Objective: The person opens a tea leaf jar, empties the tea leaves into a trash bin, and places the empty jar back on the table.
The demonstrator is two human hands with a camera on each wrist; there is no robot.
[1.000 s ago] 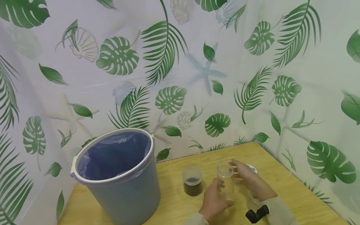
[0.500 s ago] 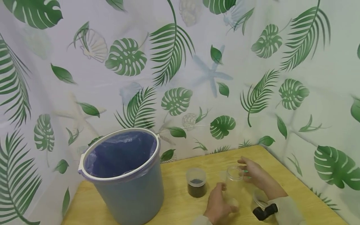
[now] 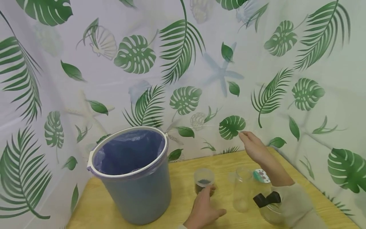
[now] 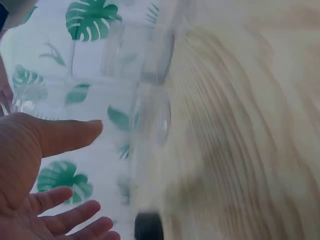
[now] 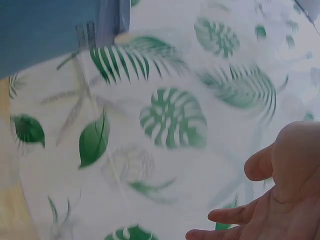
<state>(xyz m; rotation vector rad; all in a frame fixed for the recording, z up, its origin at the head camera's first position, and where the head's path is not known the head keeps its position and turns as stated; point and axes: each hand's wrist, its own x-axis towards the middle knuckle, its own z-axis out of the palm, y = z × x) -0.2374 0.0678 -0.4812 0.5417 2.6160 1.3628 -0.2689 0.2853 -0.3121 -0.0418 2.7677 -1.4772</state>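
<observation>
My left hand [image 3: 203,208] is low over the table, fingers apart, its fingertips overlapping the front of a small clear jar [image 3: 204,175] with dark contents. In the left wrist view its thumb and fingers [image 4: 65,136] are spread, with blurred clear containers [image 4: 150,110] beyond and no object between them. A tall clear jar [image 3: 241,194] stands upright between the hands. My right hand [image 3: 258,152] is raised above the table's back right, fingers extended and holding nothing. Under the right forearm, partly hidden, is another clear container [image 3: 268,216]. Behind it lies a round patterned lid [image 3: 261,175].
A large grey-blue bucket [image 3: 137,197] lined with a purple-blue bag stands at the left of the wooden table [image 3: 183,219]. Leaf-printed sheeting [image 3: 188,140] rises behind the table and along its right side. A black strap piece [image 3: 267,199] sits at the right sleeve.
Both hands have left the tall clear jar. The left moved left to the small dark-filled jar; the right lifted up and away. The head view has shifted slightly, and the patterned lid shows more.
</observation>
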